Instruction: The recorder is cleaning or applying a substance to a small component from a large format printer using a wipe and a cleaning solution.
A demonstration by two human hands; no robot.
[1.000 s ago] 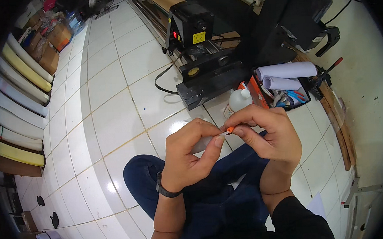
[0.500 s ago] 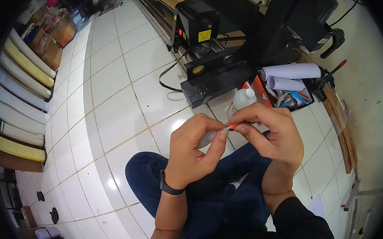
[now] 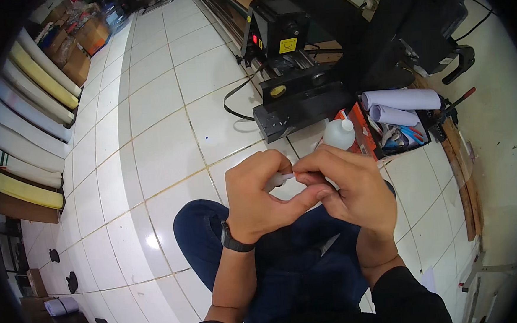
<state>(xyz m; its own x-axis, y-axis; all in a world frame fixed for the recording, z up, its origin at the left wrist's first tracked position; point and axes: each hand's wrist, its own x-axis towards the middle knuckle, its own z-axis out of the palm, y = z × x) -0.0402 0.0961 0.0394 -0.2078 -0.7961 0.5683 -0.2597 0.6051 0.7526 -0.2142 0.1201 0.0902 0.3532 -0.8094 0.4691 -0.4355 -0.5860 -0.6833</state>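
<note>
My left hand (image 3: 255, 200), with a black band on its wrist, is closed around a small whitish piece with a narrow pale tip (image 3: 288, 176). Most of that piece is hidden behind the fingers. My right hand (image 3: 355, 188) is closed in a pinch right at the tip's end. What its fingertips hold, if anything, is covered by them. Both thumbs meet below the tip, and the two hands touch above my lap. Just beyond my right hand stands a translucent white bottle (image 3: 339, 134) with a white cap.
A black machine (image 3: 283, 32) with a red light stands ahead. Right of the bottle, a box (image 3: 378, 148) holds paper rolls (image 3: 401, 100) and tools. Wooden planks (image 3: 463, 190) lie along the right wall. Several large rolls (image 3: 31, 163) line the left side of the tiled floor (image 3: 118, 188).
The orange bit seen between my right fingertips is now hidden. My right hand has shifted slightly left and its thumb has come against my left thumb. The view has shifted a little.
</note>
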